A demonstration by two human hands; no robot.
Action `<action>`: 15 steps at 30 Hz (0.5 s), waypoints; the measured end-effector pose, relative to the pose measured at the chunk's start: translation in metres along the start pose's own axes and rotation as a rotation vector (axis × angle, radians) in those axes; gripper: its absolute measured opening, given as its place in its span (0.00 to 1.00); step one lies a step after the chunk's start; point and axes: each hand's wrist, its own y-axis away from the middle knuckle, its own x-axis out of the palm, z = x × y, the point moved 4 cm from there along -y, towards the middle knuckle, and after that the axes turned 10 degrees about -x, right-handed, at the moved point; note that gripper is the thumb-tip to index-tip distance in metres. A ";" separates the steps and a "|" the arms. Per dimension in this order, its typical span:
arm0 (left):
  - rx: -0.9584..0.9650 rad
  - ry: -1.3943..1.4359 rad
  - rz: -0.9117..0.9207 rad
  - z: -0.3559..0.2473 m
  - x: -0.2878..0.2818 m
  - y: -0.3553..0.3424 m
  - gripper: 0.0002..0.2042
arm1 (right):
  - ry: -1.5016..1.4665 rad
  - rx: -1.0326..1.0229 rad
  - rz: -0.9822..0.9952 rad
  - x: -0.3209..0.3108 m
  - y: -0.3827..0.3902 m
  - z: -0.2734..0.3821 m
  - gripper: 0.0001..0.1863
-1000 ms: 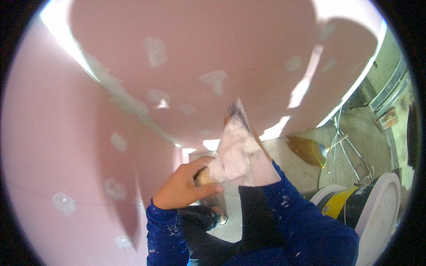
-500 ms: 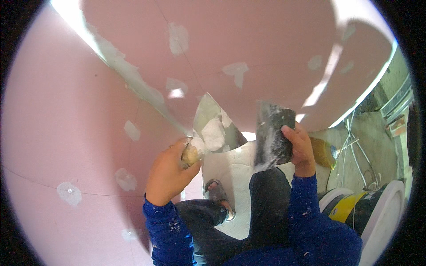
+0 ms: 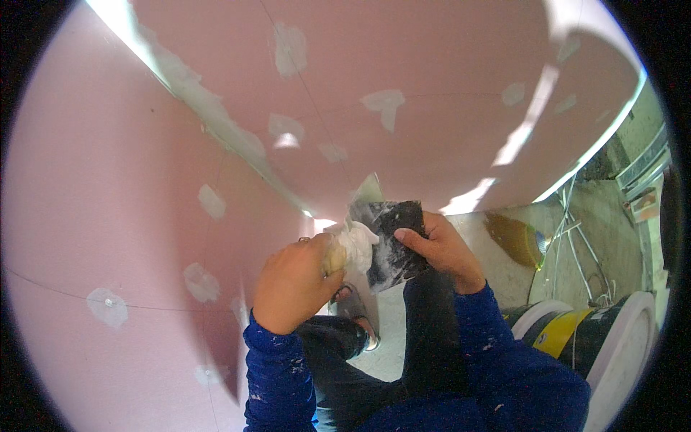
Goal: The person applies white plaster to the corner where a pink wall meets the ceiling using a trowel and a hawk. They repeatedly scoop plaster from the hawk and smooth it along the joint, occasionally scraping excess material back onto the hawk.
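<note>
My left hand (image 3: pixel 291 282) is closed round the yellowish handle of a pointed trowel (image 3: pixel 369 190). A lump of white joint compound (image 3: pixel 358 247) sits on the trowel near the handle. In my right hand (image 3: pixel 452 252) is a flat black scraper plate (image 3: pixel 397 237) smeared with white, thumb on its face. The plate overlaps the trowel blade, covering much of it, and its left edge is against the compound. Both tools are in front of my knees, close to the corner of the pink boarded walls (image 3: pixel 432 151).
Pale filler patches (image 3: pixel 290 50) dot the walls, and a filled seam (image 3: pixel 216 119) runs along the corner. To the right are a broom head (image 3: pixel 515 237), thin metal rods (image 3: pixel 572 241) and a black-and-yellow bucket (image 3: pixel 568 333). My sandalled foot (image 3: pixel 353 306) is on the floor below.
The scraper plate has come left and tilted, from apart to over the trowel blade and against the compound. My left hand has shifted slightly right and lower with the trowel.
</note>
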 end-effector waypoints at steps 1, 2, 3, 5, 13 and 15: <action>-0.022 -0.013 0.001 0.001 0.001 0.002 0.22 | -0.017 0.016 0.010 0.004 0.002 -0.001 0.14; -0.045 -0.026 0.003 0.002 0.001 0.003 0.21 | -0.019 0.037 0.012 0.006 0.002 -0.003 0.14; -0.067 -0.039 0.006 0.004 0.002 0.005 0.21 | -0.061 0.043 0.026 0.010 0.004 -0.005 0.15; -0.054 -0.041 -0.021 0.004 0.002 0.007 0.22 | -0.134 0.032 0.071 0.012 0.004 -0.010 0.16; -0.053 -0.049 -0.047 0.019 0.013 0.001 0.23 | -0.270 -0.008 0.071 -0.001 -0.003 -0.007 0.17; -0.065 -0.003 -0.023 0.028 0.011 -0.004 0.23 | -0.165 -0.069 0.015 -0.015 0.003 0.015 0.14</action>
